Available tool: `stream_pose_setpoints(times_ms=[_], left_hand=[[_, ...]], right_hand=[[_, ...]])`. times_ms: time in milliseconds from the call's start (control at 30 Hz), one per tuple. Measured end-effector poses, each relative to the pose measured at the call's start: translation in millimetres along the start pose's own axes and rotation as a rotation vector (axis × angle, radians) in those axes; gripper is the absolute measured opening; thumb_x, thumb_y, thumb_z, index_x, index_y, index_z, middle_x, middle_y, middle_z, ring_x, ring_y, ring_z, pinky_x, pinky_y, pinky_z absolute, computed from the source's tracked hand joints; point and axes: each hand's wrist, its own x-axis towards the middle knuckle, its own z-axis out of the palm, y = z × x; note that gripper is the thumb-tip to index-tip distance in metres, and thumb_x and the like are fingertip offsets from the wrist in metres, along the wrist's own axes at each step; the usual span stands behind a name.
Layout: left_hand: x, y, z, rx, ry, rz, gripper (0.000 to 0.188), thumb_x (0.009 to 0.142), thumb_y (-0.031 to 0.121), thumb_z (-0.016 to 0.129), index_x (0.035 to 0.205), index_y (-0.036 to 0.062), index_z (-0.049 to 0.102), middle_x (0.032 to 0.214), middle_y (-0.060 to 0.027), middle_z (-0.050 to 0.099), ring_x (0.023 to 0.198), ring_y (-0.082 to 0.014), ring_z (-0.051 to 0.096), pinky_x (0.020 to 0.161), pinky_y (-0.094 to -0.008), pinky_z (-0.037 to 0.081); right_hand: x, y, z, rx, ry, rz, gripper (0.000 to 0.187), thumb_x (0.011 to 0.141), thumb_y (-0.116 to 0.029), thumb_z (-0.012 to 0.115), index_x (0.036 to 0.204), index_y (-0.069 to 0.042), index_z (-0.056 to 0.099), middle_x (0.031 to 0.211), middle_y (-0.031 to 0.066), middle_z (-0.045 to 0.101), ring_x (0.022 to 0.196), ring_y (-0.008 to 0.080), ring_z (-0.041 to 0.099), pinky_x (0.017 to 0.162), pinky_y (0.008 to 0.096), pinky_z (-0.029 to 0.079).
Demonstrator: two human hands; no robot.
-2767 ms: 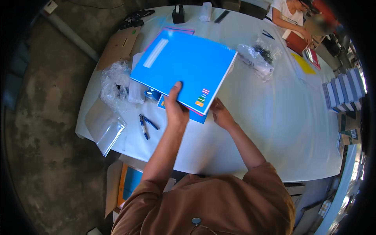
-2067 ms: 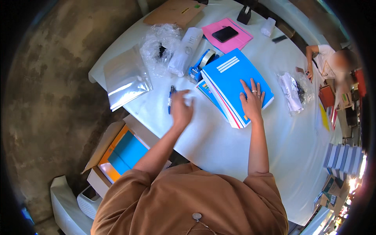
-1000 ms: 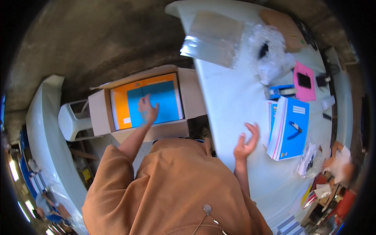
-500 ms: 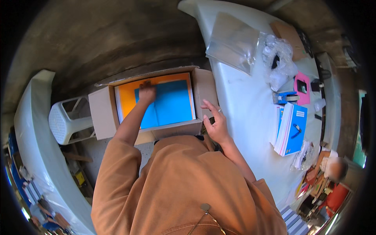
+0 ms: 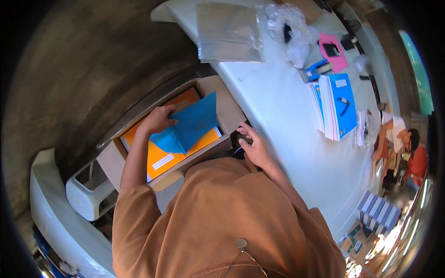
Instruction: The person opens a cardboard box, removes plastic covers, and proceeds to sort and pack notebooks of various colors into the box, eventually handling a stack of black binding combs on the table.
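My left hand grips the edge of a blue notebook and lifts it, bent and tilted, out of an open cardboard box beside the table. Orange notebooks lie stacked in the box beneath it. My right hand hovers by the box's near right corner, at the table edge, fingers spread and holding nothing. A stack of blue notebooks with a pen on top lies farther out on the white table.
Clear plastic bags and crumpled wrap lie at the table's far end, near a pink pad and a small blue box. A white plastic stool stands under the box. Another person sits at the table's right side.
I turned from the table to the box on my left. My left hand reached in and now raises one blue notebook; my right hand left the table stack and came near the box.
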Motion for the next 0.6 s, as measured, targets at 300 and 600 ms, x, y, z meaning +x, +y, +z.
stream_pose_setpoints(times_ms=[300, 600], left_hand=[[27.4, 181.6, -38.7, -0.858, 0.402, 0.537, 0.021, 0.077, 0.005, 0.072, 0.088, 0.006, 0.054, 0.086, 0.0024, 0.056, 0.077, -0.0061, 0.05, 0.069, -0.0217, 0.043], [183.6, 409.2, -26.9, -0.538, 0.269, 0.653, 0.041, 0.077, 0.008, 0.071, 0.113, 0.0013, 0.052, 0.09, -0.0115, 0.063, 0.071, -0.0152, 0.058, 0.064, -0.0275, 0.048]], right_hand=[[31.1, -49.6, -103.6, 1.351, -0.067, 0.324, 0.057, 0.084, -0.042, 0.062, 0.121, 0.0, 0.049, 0.118, 0.0132, 0.055, 0.107, 0.0199, 0.053, 0.09, 0.0349, 0.044], [39.9, -75.0, -350.0, 0.217, 0.957, -0.339, 0.023, 0.085, -0.017, 0.065, 0.099, 0.001, 0.063, 0.088, 0.005, 0.065, 0.079, 0.0092, 0.055, 0.072, 0.0267, 0.046]])
